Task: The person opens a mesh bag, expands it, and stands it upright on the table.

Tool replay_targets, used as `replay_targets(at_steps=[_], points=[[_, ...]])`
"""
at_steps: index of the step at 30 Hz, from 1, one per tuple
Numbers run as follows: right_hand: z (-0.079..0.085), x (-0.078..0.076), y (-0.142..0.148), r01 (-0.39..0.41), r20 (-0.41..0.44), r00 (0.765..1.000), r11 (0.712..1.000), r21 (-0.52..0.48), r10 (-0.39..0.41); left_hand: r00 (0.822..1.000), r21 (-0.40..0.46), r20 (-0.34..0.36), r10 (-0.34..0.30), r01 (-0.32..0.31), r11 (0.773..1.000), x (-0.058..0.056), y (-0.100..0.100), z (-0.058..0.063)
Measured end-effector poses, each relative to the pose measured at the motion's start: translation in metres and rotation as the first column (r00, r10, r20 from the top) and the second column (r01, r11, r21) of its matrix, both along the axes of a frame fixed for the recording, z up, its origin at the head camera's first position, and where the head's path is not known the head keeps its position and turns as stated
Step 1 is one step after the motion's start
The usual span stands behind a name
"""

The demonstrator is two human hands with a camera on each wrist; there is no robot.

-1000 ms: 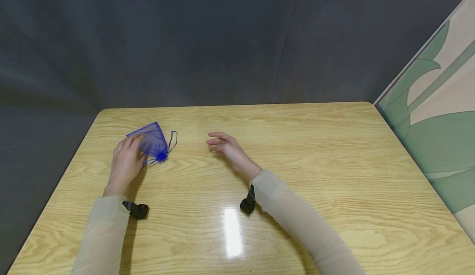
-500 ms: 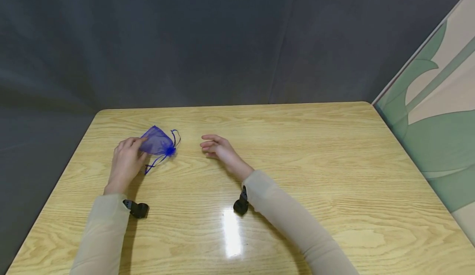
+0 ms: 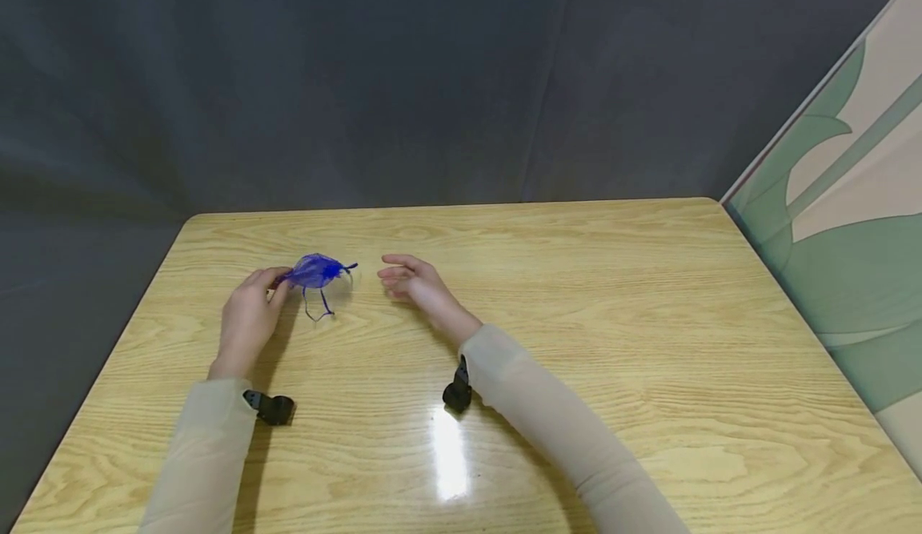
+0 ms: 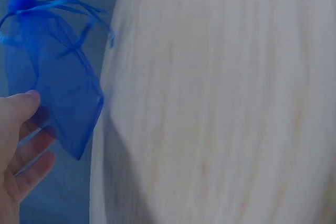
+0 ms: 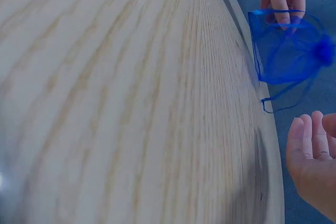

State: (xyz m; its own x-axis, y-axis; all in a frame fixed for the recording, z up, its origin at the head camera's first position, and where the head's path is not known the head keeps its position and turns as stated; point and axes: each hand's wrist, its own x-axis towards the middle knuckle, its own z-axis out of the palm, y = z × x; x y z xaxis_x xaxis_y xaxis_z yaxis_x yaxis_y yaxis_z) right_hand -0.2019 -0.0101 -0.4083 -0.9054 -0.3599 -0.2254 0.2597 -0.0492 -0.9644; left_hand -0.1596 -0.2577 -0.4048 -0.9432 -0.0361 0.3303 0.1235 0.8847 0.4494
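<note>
A sheer blue organza drawstring bag [image 3: 311,271] is pinched at its bottom end between the thumb and fingers of my left hand [image 3: 248,314]. Its gathered neck points right, toward my other hand, and the drawstring loops dangle. In the left wrist view the bag [image 4: 60,82] shows flat and see-through, with the thumb [image 4: 26,103] pressed on its near face. My right hand [image 3: 421,286] is held out a short way right of the bag, fingers loosely extended and holding nothing. The right wrist view shows that palm [image 5: 315,174] below the bag [image 5: 289,51], with a gap between.
Both hands are over a wooden table [image 3: 576,342] with light grain. A dark curtain [image 3: 360,78] hangs behind it, and a panel with green leaf shapes [image 3: 850,238] stands at the right. Small black cameras [image 3: 272,408] sit at both cuffs.
The bag has turned in my left hand, its gathered neck swinging right and upward, so it appears more edge-on. My right hand has moved left, closer to it.
</note>
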Motion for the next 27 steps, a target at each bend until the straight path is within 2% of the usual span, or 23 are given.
replay_targets(at_steps=[7, 13, 19, 24, 27], points=[[0.002, -0.002, -0.007, 0.003, -0.046, 0.999, 1.0, -0.006, -0.003, 0.998, 0.159, 0.064, 0.006, -0.016, 0.987, 0.0, 0.007, 0.007], [0.004, -0.001, -0.013, 0.026, -0.11, 0.994, 1.0, -0.013, -0.027, 0.988, 0.293, 0.145, -0.056, 0.011, 0.956, -0.001, 0.011, 0.009], [0.003, 0.0, -0.015, 0.043, -0.14, 0.989, 0.998, -0.035, -0.047, 0.957, 0.392, 0.243, -0.16, 0.054, 0.919, -0.001, 0.016, 0.011], [0.001, 0.003, -0.015, 0.048, -0.116, 0.992, 0.999, -0.014, -0.049, 0.927, 0.424, 0.29, -0.238, 0.098, 0.9, -0.003, 0.021, 0.008], [-0.001, 0.003, -0.016, 0.081, -0.109, 0.991, 0.997, -0.002, -0.081, 0.911, 0.438, 0.307, -0.276, 0.122, 0.89, -0.004, 0.026, 0.004]])
